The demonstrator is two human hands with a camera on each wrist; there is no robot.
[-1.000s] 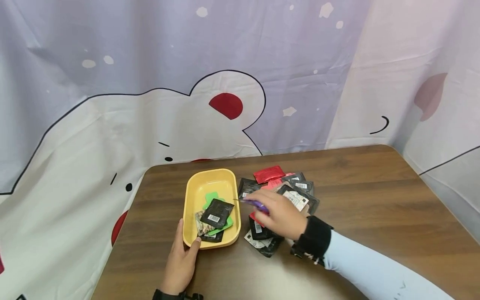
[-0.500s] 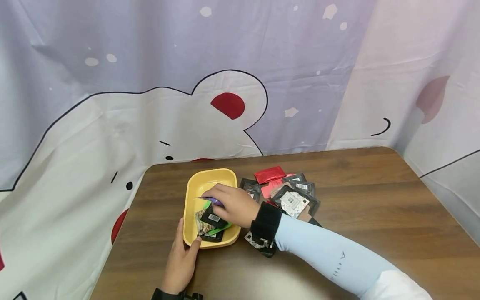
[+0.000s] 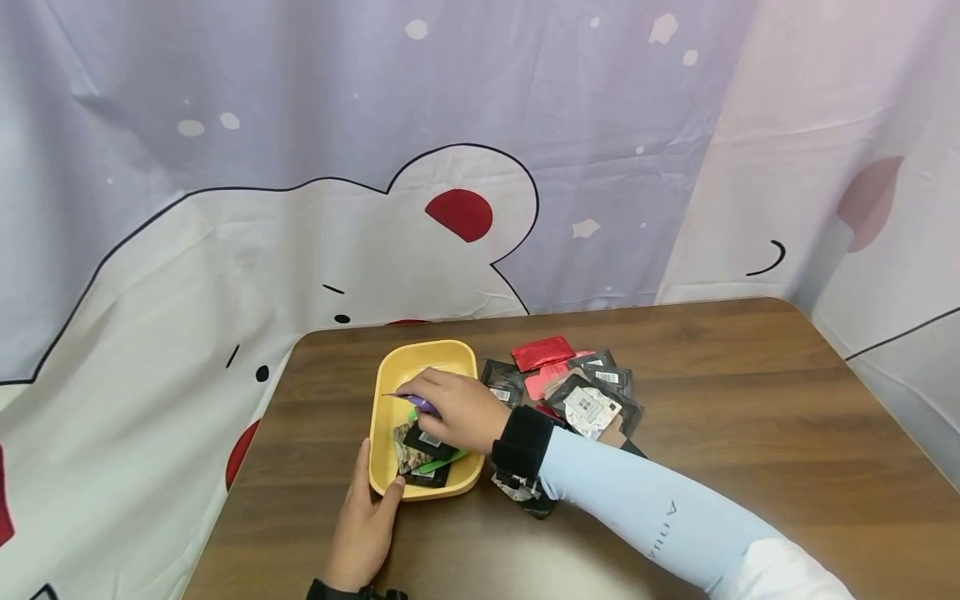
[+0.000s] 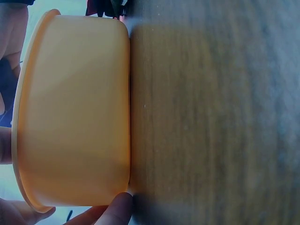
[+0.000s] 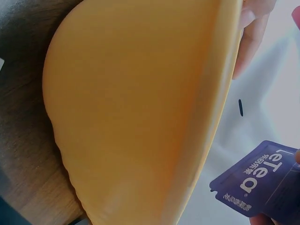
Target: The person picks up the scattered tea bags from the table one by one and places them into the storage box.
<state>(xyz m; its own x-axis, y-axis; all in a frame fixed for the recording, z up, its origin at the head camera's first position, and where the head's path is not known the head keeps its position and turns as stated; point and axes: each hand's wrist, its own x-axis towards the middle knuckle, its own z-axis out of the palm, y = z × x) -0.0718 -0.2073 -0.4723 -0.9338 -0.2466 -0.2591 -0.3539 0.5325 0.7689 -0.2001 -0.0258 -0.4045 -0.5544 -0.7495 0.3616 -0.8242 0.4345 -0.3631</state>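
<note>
Jutting from right fingers (image 3: 431, 382) is a purple sachet (image 5: 257, 182).

Wooden table (image 3: 757, 408), yellow tray (image 3: 427, 357), piled packets (image 3: 588, 408)

1. The tray (image 3: 431, 354) is plain yellow.
2. The held sachet (image 5: 243, 183) is purple with white lettering.
3. Inside the tray: a green packet (image 3: 442, 461), a black packet (image 3: 429, 479) and a mottled beige packet (image 3: 408, 456).
4. Beside it: a glossy red packet (image 3: 540, 353), a pink packet (image 3: 546, 381), and a dark packet (image 3: 585, 410) with a white patterned label.
5. The worktop (image 3: 735, 400) is brown with streaky wood grain.
6. The sleeve (image 3: 645, 500) is pale blue, dark-lettered; the wristband (image 3: 522, 442) is black.
7. The curtain (image 3: 615, 108) is lavender and white, with white spots, stars, black outlines and red patches.
</note>
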